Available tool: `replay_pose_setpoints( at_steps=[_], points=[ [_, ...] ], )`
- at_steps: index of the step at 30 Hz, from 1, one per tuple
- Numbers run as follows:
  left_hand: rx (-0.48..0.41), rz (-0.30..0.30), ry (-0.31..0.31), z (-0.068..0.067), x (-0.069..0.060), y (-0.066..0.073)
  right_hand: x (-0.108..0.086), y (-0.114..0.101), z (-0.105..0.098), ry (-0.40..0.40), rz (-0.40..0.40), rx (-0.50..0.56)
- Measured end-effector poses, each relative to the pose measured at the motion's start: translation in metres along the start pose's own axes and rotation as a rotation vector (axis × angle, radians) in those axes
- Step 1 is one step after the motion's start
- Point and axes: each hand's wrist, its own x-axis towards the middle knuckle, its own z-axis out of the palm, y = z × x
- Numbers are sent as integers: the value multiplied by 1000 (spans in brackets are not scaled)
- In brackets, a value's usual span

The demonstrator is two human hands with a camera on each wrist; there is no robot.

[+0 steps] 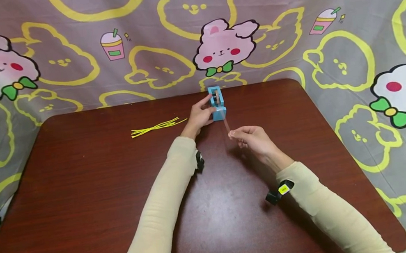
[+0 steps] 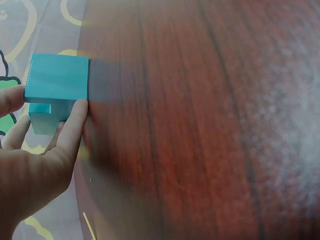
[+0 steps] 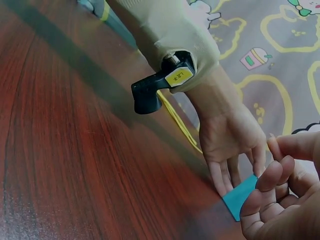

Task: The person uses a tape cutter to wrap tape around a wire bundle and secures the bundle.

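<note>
A blue tape dispenser stands near the table's back edge, a roll of tape inside its frame. My left hand grips it from the left side; in the left wrist view the thumb and fingers hold the block-like body. From the dispenser's front a strip of clear tape runs toward me. Its free end is pinched between the thumb and forefinger of my right hand. The right wrist view shows this right hand partly covering the dispenser.
Several thin yellow sticks or ties lie in a loose bundle on the dark wooden table, left of the dispenser. A patterned cloth hangs right behind the table's back edge and along the sides. Each wrist carries a small black camera.
</note>
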Motion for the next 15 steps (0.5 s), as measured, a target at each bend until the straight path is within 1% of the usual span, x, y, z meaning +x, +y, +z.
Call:
replay_pose_setpoints(
  at_steps=[8, 15],
  points=[
    [-1, 2, -4, -1, 0, 0, -3, 3, 0, 4, 15, 0],
    [2, 8, -1, 0, 1, -1, -8, 5, -1, -18, 13, 0]
  ],
)
